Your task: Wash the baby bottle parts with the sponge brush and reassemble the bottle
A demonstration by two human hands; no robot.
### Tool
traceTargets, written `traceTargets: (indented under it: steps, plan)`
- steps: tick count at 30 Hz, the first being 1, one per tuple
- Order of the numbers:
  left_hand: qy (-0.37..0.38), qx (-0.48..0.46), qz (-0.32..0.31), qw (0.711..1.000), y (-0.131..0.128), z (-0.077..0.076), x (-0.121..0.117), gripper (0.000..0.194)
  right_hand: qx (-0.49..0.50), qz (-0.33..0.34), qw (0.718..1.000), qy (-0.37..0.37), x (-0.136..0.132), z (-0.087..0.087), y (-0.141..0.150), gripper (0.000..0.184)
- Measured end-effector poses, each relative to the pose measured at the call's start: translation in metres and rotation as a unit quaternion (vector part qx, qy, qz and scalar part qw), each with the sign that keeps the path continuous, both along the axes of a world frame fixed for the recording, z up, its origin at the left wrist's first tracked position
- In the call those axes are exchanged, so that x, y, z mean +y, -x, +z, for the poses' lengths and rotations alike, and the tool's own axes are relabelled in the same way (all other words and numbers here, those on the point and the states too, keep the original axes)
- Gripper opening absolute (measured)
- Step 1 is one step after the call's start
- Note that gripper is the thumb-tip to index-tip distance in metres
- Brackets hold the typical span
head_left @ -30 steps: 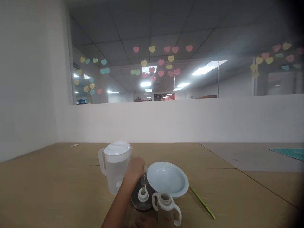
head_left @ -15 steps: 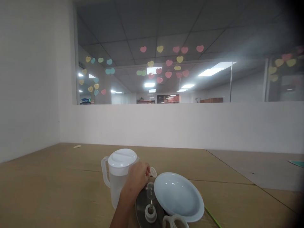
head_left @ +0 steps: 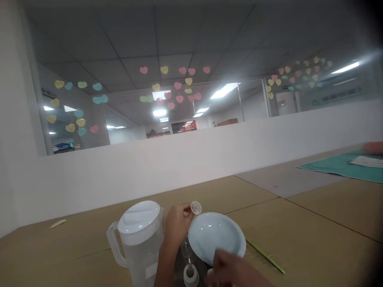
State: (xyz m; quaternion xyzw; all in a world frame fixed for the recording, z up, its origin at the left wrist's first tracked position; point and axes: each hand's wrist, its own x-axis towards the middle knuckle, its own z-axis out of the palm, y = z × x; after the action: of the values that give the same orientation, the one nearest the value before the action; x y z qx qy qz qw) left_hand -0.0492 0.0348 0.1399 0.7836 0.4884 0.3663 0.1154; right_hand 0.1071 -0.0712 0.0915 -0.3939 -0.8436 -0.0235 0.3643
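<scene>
My left hand (head_left: 176,225) is raised over the table, its fingers pinched on a small clear cap (head_left: 196,207). It hovers between a lidded translucent pitcher (head_left: 139,243) on its left and a pale blue bowl (head_left: 216,236) on its right. Below it lie a dark round tray (head_left: 181,267) and a small white bottle top (head_left: 190,274). My right hand (head_left: 236,271) comes in blurred at the bottom edge, just in front of the bowl; its fingers cannot be made out.
A thin green stick (head_left: 265,256) lies on the wooden table (head_left: 314,235) right of the bowl. A teal cloth (head_left: 338,165) lies far right. A white partition wall (head_left: 179,163) runs behind the table. A small pale chip (head_left: 58,223) lies at the far left.
My left hand has lifted the small clear cap up from the tray. My right hand has come into view beside the bowl. The view has swung and tilted.
</scene>
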Motion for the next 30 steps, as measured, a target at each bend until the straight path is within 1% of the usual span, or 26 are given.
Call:
traceTargets:
  steps: [1, 2, 3, 4, 6, 8, 10, 12, 14, 16, 18, 22, 24, 26, 28, 30]
  plan:
    - [0.002, -0.012, -0.007, 1.000, -0.006, -0.001, 0.003, 0.021, 0.028, -0.001, 0.999, 0.017, 0.004, 0.018, -0.008, 0.031]
    - [0.004, -0.027, -0.019, 0.999, -0.012, -0.002, 0.006, 0.021, 0.122, 0.014, 0.990, 0.064, 0.009, 0.035, -0.015, 0.031]
    - [0.004, -0.044, -0.035, 0.998, -0.017, -0.002, 0.009, 0.021, 0.208, 0.031, 0.972, 0.107, 0.015, 0.051, -0.022, 0.028]
    - [0.005, -0.060, -0.052, 0.997, -0.022, -0.002, 0.011, 0.022, 0.287, 0.043, 0.949, 0.128, 0.022, 0.065, -0.028, 0.026]
    - [0.011, -0.087, -0.076, 0.993, -0.029, -0.002, 0.015, 0.021, 0.418, 0.065, 0.895, 0.144, 0.037, 0.084, -0.037, 0.025]
    - [0.017, -0.108, -0.082, 0.991, -0.033, -0.001, 0.017, 0.020, 0.509, 0.104, 0.842, 0.144, 0.052, 0.090, -0.040, 0.026]
    - [0.025, -0.125, -0.089, 0.988, -0.033, 0.000, 0.017, 0.020, 0.566, 0.129, 0.800, 0.151, 0.064, 0.088, -0.039, 0.034]
    - [0.030, -0.137, -0.087, 0.986, -0.032, 0.000, 0.018, 0.019, 0.595, 0.138, 0.773, 0.171, 0.073, 0.084, -0.035, 0.039]
    - [0.028, -0.143, -0.075, 0.986, -0.030, -0.001, 0.019, 0.020, 0.604, 0.133, 0.765, 0.179, 0.077, 0.081, -0.030, 0.042]
    - [0.022, -0.139, -0.067, 0.988, -0.029, -0.001, 0.020, 0.021, 0.597, 0.118, 0.777, 0.162, 0.077, 0.080, -0.025, 0.040]
    - [0.022, -0.124, -0.074, 0.989, -0.029, -0.002, 0.021, 0.021, 0.572, 0.099, 0.803, 0.131, 0.076, 0.080, -0.022, 0.037]
    - [0.020, -0.120, -0.108, 0.987, -0.031, -0.001, 0.020, 0.023, 0.494, 0.071, 0.861, 0.099, 0.078, 0.076, -0.019, 0.043]
    - [0.014, -0.133, -0.127, 0.983, -0.032, 0.000, 0.018, 0.024, 0.448, 0.039, 0.890, 0.079, 0.079, 0.073, -0.018, 0.043]
    - [0.011, -0.149, -0.138, 0.979, -0.033, 0.000, 0.016, 0.025, 0.396, -0.011, 0.917, 0.042, 0.079, 0.070, -0.016, 0.043]
    - [0.010, -0.169, -0.146, 0.975, -0.032, 0.001, 0.015, 0.026, 0.346, -0.050, 0.937, 0.010, 0.078, 0.069, -0.014, 0.043]
    - [0.013, -0.186, -0.157, 0.970, -0.031, 0.001, 0.015, 0.025, 0.313, -0.064, 0.947, -0.005, 0.076, 0.070, -0.014, 0.042]
